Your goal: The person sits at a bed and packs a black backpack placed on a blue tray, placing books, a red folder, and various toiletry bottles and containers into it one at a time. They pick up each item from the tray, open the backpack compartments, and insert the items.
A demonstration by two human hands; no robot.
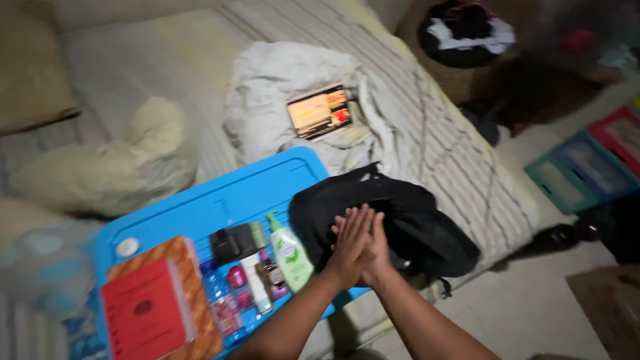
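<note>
Setting: a home, most likely a bedroom. Evidence: a mattress point(460, 160) with a striped sheet lies low, close to the pale floor point(533, 307). A crumpled whitish sheet point(280, 87) is bunched on it, and a cream pillow or soft bundle point(127, 160) sits to one side. A blue plastic lid point(220, 200) carries personal items: small toiletry bottles point(250, 283), a green-capped lotion bottle point(291, 253), a red booklet point(143, 313). A black backpack point(407, 220) rests on the mattress edge. Dark clothing lies heaped point(467, 30) on the floor beyond, and coloured plastic crates point(587, 167) stand beside the bed. Lighting dim, domestic.
</note>
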